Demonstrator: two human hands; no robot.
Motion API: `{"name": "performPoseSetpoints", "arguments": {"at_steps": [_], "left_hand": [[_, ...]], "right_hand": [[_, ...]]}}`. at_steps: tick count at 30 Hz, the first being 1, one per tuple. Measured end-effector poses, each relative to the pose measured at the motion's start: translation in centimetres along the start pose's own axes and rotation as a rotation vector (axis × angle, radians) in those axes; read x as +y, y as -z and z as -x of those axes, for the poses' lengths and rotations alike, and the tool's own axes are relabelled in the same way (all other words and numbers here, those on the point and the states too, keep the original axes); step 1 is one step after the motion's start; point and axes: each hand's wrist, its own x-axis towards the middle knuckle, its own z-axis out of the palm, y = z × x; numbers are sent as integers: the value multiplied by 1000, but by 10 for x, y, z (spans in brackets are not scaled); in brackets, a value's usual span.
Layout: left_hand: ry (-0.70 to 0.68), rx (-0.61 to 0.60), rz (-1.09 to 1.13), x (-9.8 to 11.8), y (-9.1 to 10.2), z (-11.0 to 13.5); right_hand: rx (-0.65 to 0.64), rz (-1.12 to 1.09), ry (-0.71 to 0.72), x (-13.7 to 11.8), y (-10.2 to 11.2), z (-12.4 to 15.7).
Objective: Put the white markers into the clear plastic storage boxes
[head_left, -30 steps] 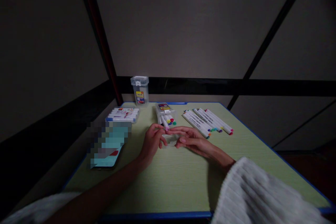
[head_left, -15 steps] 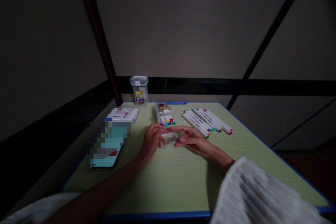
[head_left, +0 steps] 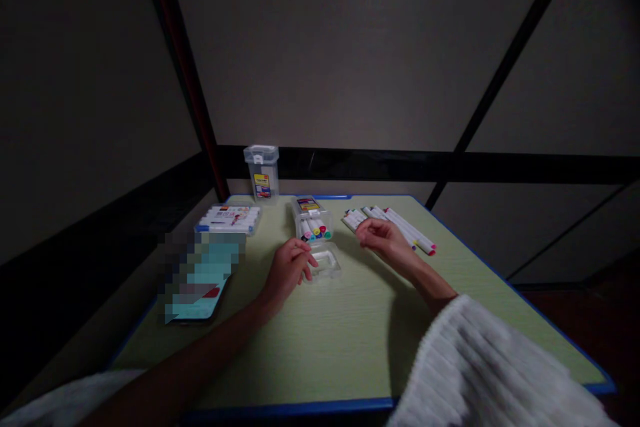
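Note:
My left hand (head_left: 290, 267) is at the left edge of a small clear plastic lid (head_left: 330, 272) lying on the table. Its fingers are loosely bent and apart, the tips over the lid's rim. Whether they press on it I cannot tell. To the right, my right hand (head_left: 387, 245) hovers in front of a row of white markers (head_left: 405, 221) with coloured ends. Its fingers are curved and nothing shows in them. Behind the lid a clear plastic box (head_left: 311, 210) lies on its side, several white markers with coloured ends inside and its open end facing me.
A second clear box (head_left: 263, 177) stands upright at the back left, lid on. In front of it lies a flat clear case of markers (head_left: 229, 217). A phone (head_left: 205, 287), partly blurred out, is at the left. The table (head_left: 310, 353) has a blue edge; walls rise behind.
My right hand has left the lid and moved right and up to the loose markers. My left hand has stayed by the lid. The view has shifted slightly.

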Motion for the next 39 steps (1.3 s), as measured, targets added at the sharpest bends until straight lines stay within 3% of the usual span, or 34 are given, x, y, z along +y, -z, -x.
{"name": "performPoseSetpoints", "arguments": {"at_steps": [4,6,8,12,18,31,36,39], "left_hand": [[-17,13,14,-1,0,1],[-33,26,18,0,0,1],[-47,46,20,1,0,2],[-47,83,17,5,1,2],[-47,64,14,4,0,3],[-52,47,28,6,0,4],[-54,42,44,4,0,3],[-52,42,44,1,0,2]], "right_hand": [[441,865,-14,3,55,-4],[481,1153,-124,7,75,0],[442,1289,-235,13,87,6],[342,1333,-379,24,95,12],[289,1351,-470,30,97,12],[148,1357,-520,37,95,9],[159,1380,-509,36,95,5],[235,1364,-449,36,95,3]]}}
